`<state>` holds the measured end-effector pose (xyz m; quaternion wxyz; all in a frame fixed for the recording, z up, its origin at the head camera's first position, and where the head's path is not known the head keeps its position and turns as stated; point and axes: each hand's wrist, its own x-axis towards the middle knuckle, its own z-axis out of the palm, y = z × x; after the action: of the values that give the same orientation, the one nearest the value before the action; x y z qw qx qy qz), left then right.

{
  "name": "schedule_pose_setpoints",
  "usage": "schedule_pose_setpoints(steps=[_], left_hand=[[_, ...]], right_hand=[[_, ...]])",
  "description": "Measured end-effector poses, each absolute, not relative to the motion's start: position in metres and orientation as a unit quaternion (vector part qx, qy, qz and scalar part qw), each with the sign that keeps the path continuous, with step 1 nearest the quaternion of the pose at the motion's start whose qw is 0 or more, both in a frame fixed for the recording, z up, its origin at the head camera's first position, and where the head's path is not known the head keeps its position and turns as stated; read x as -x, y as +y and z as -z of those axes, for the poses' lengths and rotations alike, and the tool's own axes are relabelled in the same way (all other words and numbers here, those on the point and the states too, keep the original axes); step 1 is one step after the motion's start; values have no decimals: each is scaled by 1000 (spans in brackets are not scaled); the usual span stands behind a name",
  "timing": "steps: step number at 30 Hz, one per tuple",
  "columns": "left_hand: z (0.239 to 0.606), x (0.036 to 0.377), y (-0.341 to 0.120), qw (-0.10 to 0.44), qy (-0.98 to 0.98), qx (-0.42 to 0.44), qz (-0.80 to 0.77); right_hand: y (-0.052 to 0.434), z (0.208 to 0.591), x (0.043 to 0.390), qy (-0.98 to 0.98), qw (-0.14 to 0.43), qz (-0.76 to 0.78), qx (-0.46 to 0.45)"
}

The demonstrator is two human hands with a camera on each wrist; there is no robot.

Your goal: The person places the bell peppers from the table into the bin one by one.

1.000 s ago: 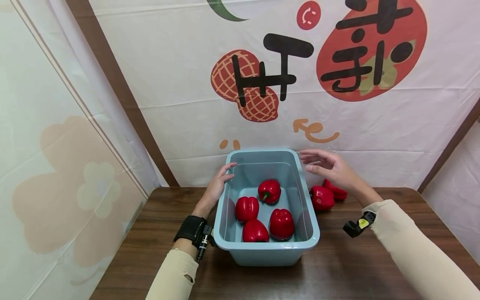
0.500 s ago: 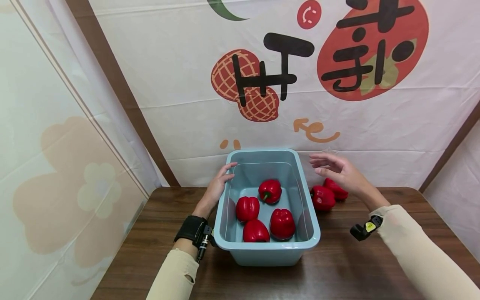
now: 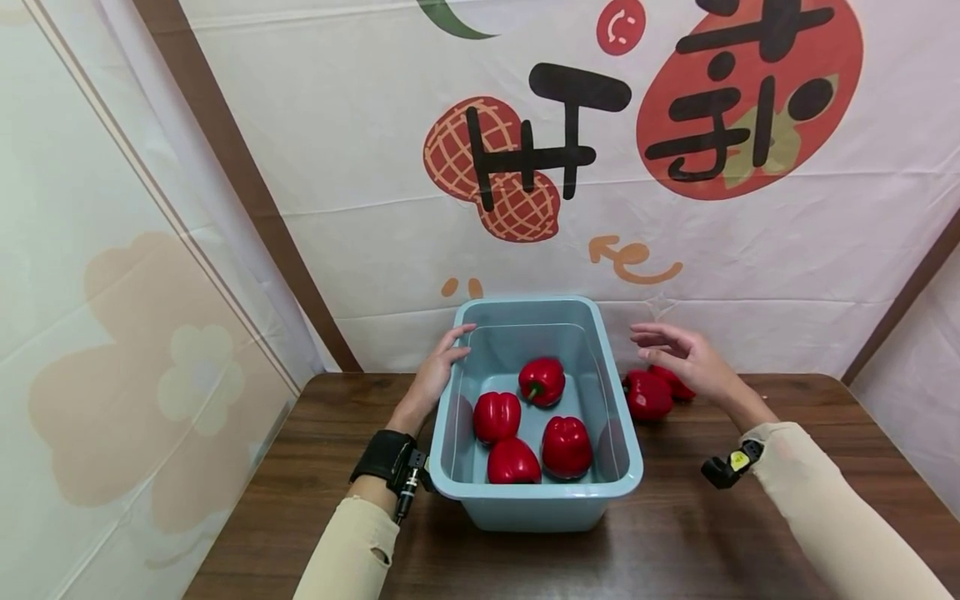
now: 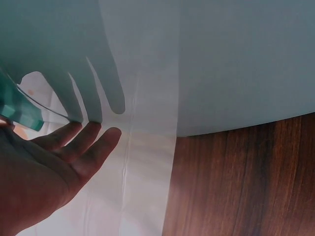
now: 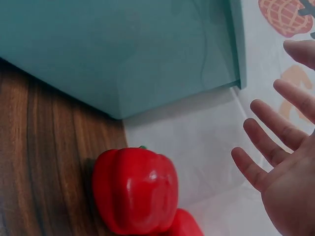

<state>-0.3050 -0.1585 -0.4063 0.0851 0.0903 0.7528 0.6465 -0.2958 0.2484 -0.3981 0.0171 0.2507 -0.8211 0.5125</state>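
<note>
A light blue plastic basin (image 3: 532,508) stands on the wooden table with several red bell peppers inside, among them one with a green stem (image 3: 542,382). My left hand (image 3: 431,377) rests at the basin's left rim; in the left wrist view its fairly straight fingers (image 4: 93,147) touch the outer wall. Right of the basin, my right hand (image 3: 693,358) hangs in the air with nothing in it, its fingers (image 5: 275,123) spread in the right wrist view. Below it lie a red bell pepper (image 5: 135,189) and a second red one (image 3: 672,383), partly hidden.
The brown wooden table (image 3: 697,533) runs up to a white printed cloth (image 3: 375,250) at the back. Another cloth panel (image 3: 90,333) hangs along the left side. The basin's far end stands close to the back cloth.
My right hand has moved right and slightly down, away from the basin's right rim towards the two peppers outside. The left hand and the basin stay put.
</note>
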Motion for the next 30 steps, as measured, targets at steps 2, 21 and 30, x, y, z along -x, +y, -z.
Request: schedule_pose_setpoints(steps=[2,21,30], left_hand=[[406,305,-158,85,752,-91,-648],[405,307,-157,83,750,-95,-649],[405,306,-157,85,750,-87,-650]], right_hand=[[249,402,297,-824,18,-511,-245],[256,441,301,-849,-14,-494,-186],[259,453,302,-859,-23,-476,-186]])
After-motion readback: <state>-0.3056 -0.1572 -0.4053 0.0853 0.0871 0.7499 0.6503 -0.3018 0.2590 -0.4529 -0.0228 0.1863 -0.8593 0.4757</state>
